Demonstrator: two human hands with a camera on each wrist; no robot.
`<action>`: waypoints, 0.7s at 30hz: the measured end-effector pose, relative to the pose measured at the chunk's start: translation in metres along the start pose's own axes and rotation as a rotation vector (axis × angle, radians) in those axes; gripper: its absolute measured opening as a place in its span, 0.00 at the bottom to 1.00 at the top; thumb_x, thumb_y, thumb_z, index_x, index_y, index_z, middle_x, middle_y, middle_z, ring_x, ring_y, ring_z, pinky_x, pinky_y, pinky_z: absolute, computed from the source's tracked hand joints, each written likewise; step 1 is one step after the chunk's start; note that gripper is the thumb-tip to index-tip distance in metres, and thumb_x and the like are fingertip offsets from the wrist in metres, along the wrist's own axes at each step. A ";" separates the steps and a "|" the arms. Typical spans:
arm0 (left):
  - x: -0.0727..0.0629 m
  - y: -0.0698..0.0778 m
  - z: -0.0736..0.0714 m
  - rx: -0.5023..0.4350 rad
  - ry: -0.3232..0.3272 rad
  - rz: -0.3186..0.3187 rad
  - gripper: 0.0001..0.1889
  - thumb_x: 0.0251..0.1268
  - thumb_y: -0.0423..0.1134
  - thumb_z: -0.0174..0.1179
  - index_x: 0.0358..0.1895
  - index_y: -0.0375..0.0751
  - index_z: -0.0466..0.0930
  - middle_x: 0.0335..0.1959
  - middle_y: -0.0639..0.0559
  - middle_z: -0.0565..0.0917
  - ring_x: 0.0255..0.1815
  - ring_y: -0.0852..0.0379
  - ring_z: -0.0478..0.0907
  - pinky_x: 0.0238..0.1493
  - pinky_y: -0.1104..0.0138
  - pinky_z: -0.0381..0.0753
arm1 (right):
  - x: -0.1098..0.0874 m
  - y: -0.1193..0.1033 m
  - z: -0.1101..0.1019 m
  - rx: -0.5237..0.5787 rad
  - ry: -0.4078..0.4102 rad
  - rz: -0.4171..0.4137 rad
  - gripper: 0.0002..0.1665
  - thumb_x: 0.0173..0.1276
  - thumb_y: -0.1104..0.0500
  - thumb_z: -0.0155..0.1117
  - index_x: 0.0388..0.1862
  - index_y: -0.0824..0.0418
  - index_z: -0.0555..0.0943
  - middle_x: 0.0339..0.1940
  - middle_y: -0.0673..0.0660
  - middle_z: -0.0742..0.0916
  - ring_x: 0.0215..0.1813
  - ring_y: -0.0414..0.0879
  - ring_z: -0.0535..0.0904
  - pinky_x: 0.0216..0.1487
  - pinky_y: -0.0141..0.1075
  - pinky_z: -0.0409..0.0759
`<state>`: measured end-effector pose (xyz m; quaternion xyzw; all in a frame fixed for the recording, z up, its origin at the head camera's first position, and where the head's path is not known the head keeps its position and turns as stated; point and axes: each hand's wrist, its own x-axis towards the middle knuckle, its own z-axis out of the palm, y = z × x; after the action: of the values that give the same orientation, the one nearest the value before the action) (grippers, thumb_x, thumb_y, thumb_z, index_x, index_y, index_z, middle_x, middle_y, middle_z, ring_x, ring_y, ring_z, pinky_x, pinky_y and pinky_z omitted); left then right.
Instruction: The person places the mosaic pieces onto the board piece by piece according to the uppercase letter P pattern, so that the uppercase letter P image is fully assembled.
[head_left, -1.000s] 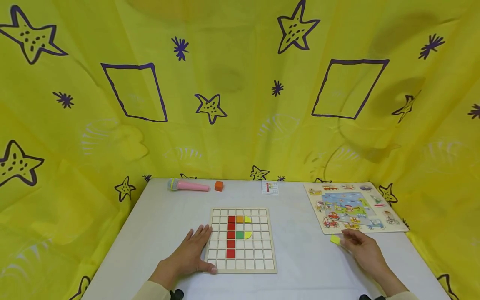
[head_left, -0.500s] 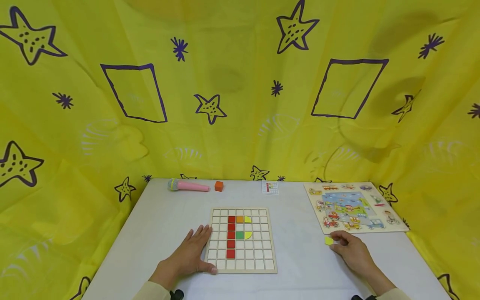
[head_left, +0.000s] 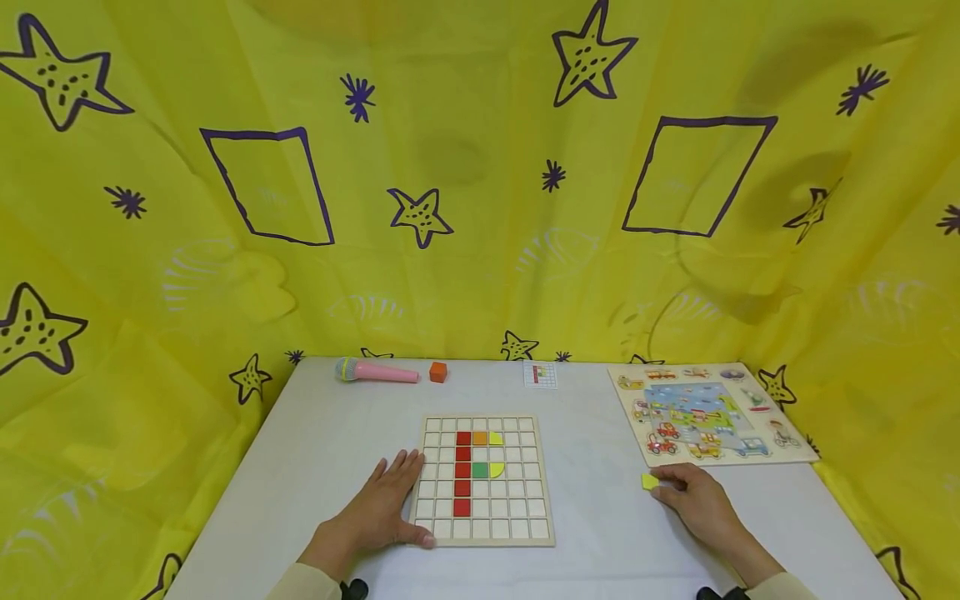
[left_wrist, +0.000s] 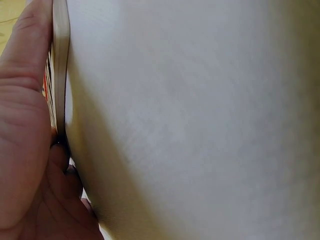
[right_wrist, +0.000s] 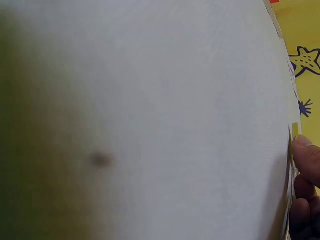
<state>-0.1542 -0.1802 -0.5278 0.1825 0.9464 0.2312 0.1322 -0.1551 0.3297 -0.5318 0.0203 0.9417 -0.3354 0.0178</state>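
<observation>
My left hand (head_left: 375, 504) lies with straight fingers along the left edge of a wooden grid board (head_left: 519, 487), its thumb on the near left corner. The left wrist view shows the thumb over the board's side edge (left_wrist: 60, 75). On the board are a column of red tiles (head_left: 462, 471), an orange tile (head_left: 480, 438) and a green tile (head_left: 480, 470). Yellow rounded tiles (head_left: 496, 471) sit to the right of these two. My right hand (head_left: 697, 500) pinches a small yellow tile (head_left: 648, 482) between thumb and fingers, right of the board.
A puzzle board (head_left: 787, 454) with vehicle pictures lies at the back right, just beyond my right hand. Along the table's far edge are a pink toy microphone (head_left: 386, 372), an orange cube (head_left: 438, 372) and a small pattern card (head_left: 540, 375). A yellow curtain (head_left: 480, 275) rises behind.
My right hand has moved left, away from the puzzle board, with the yellow tile turning in its fingertips. My left hand has stayed on the grid board's edge.
</observation>
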 end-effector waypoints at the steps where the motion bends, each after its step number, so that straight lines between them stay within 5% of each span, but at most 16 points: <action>1: 0.000 0.000 0.000 -0.001 0.001 -0.001 0.70 0.42 0.70 0.78 0.84 0.35 0.54 0.86 0.39 0.57 0.88 0.37 0.48 0.86 0.38 0.44 | 0.000 0.000 0.000 0.006 0.003 0.002 0.21 0.70 0.57 0.74 0.58 0.65 0.86 0.52 0.62 0.88 0.51 0.54 0.82 0.48 0.42 0.82; 12: 0.000 0.001 0.001 -0.009 -0.003 -0.017 0.69 0.42 0.70 0.79 0.84 0.36 0.55 0.86 0.40 0.57 0.88 0.38 0.48 0.86 0.38 0.44 | 0.005 -0.004 0.005 0.120 0.070 -0.014 0.20 0.71 0.59 0.73 0.59 0.63 0.86 0.44 0.54 0.91 0.41 0.33 0.80 0.41 0.27 0.80; 21: 0.001 -0.001 0.003 0.002 -0.005 -0.013 0.70 0.42 0.71 0.78 0.84 0.35 0.54 0.86 0.40 0.56 0.88 0.38 0.47 0.86 0.38 0.44 | 0.015 -0.023 0.010 0.267 0.114 -0.012 0.18 0.73 0.64 0.70 0.61 0.65 0.84 0.44 0.58 0.88 0.40 0.33 0.79 0.36 0.28 0.81</action>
<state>-0.1547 -0.1793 -0.5306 0.1772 0.9475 0.2292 0.1357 -0.1707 0.3059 -0.5255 0.0359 0.8883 -0.4561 -0.0407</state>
